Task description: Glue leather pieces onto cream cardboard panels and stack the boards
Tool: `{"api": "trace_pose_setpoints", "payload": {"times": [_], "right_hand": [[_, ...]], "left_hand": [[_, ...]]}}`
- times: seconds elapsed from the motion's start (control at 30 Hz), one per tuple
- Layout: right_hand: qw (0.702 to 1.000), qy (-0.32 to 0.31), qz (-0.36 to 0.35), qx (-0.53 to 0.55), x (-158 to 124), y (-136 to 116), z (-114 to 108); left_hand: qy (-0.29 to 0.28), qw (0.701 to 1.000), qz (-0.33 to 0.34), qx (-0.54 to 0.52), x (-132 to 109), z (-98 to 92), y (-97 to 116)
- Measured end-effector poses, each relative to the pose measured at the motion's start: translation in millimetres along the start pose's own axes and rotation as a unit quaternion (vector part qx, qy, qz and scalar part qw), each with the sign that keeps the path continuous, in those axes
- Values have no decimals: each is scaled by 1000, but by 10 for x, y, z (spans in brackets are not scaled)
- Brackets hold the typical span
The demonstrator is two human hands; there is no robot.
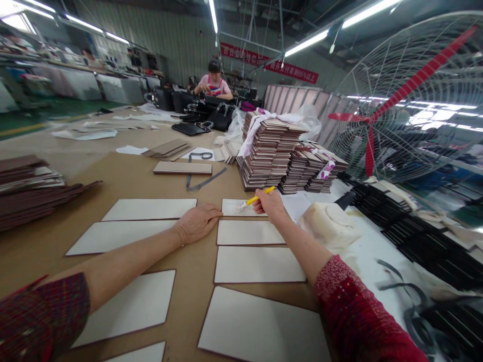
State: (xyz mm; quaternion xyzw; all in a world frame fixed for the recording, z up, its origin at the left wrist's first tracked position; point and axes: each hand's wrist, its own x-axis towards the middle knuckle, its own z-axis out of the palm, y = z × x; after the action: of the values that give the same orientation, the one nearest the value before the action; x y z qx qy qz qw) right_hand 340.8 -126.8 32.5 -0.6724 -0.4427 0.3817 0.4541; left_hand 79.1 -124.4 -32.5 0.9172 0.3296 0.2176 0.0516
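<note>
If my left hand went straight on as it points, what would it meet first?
Your left hand would probably meet the farthest white rectangular panel on the right; whether they touch now is unclear.

Long white lights (213,15) shone under the dark roof (311,11), and it was bright at the window (17,22) on the far left. A red banner (245,54) hung in front of the grey wall (181,60), which had lines going up and down. A big fan (370,119) stood on the right, a wide brown table (128,176) was in front, and the floor (18,118) on the left was green with a yellow stripe (22,129).
</note>
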Motion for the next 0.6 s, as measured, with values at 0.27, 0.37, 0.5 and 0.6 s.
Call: {"api": "trace_pose_setpoints", "payload": {"times": [0.27, 0.37, 0.5, 0.6], "right_hand": [[994, 54, -23, -90, 96, 62, -421], [987, 77, -26, -140, 126, 66, -567], [970, 101, -29, -219, 137, 49, -738], [954, 113, -32, -276, 102, 15, -837]], "left_hand": [[1, 1000, 4, 11, 2, -21, 28], [3, 1000, 4, 12, -2, -29, 35], [1, 1000, 5, 11, -5, -26, 25], [0, 1000, 6, 10, -4, -18, 14]]}}
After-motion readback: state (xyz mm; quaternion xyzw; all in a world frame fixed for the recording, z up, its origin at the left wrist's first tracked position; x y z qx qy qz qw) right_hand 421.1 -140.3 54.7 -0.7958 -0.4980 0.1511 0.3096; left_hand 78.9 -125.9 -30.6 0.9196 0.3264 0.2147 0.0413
